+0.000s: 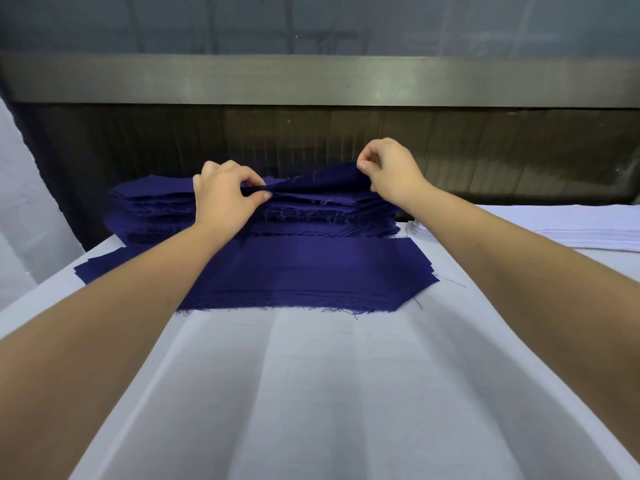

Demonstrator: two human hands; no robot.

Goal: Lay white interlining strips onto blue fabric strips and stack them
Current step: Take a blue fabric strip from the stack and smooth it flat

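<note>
A tall pile of dark blue fabric strips (304, 216) with frayed edges stands at the far side of the white-covered table (311, 393). My left hand (225, 195) pinches the top blue strip (318, 183) near its middle. My right hand (388, 168) pinches the same strip further right and lifts that end off the pile. In front of the pile lies a lower, flat stack of blue strips (311, 271). A pile of white interlining strips (588, 230) sits at the far right.
Behind the table runs a dark machine front with a metal bar (311, 81) across it. A white cloth or wall (20, 202) shows at the left edge. The table's white cover has soft folds running toward me.
</note>
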